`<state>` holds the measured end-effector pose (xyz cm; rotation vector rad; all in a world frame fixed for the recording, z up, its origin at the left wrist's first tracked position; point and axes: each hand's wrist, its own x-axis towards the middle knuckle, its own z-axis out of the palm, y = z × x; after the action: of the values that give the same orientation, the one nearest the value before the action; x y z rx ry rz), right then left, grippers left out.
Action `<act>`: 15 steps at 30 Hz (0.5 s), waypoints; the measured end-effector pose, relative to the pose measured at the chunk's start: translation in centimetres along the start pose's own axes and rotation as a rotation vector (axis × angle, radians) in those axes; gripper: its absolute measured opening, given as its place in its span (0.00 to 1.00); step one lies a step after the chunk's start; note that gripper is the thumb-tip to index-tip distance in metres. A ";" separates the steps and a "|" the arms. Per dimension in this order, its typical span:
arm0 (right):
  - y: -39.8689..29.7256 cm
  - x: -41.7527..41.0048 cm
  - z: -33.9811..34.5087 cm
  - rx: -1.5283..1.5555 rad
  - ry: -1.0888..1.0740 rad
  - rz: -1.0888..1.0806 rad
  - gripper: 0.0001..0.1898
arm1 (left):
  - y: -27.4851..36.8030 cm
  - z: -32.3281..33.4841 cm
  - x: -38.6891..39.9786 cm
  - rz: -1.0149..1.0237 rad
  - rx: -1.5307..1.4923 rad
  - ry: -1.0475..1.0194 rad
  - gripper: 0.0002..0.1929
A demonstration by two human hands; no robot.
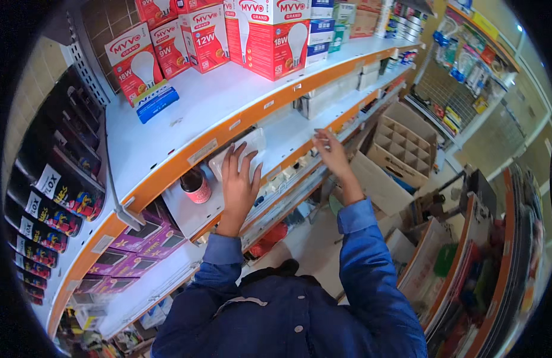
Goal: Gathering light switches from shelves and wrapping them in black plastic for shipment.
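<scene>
My left hand (pixel 241 190) is over the second shelf with its fingers apart, in front of a translucent plastic container (pixel 258 139). Whether the fingertips touch the container is unclear. Just left of that hand stands a dark bottle with a pink label (pixel 198 191). My right hand (pixel 333 156) hovers by the orange front edge of the same shelf (pixel 298 154), its fingers bent and thumb close to them. A small pale spot shows between those fingers, too small to name.
Red Myvo bulb boxes (pixel 276 40) and a blue-and-yellow small box (pixel 157 102) stand on the upper shelf. Black spray cans (pixel 72 192) line the left, above purple boxes (pixel 141 239). A carton with cardboard dividers (pixel 401 143) sits on the right, near another shelf rack (pixel 464 241).
</scene>
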<state>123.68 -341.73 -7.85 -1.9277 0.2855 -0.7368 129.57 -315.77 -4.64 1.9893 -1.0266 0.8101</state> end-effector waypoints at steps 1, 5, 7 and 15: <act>0.5 1.5 -0.4 0.058 -0.003 -0.019 0.19 | 0.1 0.5 0.9 -0.025 -0.030 0.008 0.16; 3.4 7.5 -1.9 0.084 0.106 -0.069 0.19 | 1.4 3.7 4.3 -0.152 -0.265 -0.008 0.17; 5.0 10.4 -3.3 0.121 0.185 -0.058 0.21 | 2.2 5.9 5.8 -0.145 -0.283 -0.009 0.17; 9.2 18.1 -6.4 0.052 0.177 -0.082 0.33 | 3.7 20.3 11.2 -0.333 -0.466 0.129 0.31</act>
<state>135.14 -359.64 -7.31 -1.8367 0.2951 -0.9628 135.68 -338.42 -5.21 1.6227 -0.7035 0.4591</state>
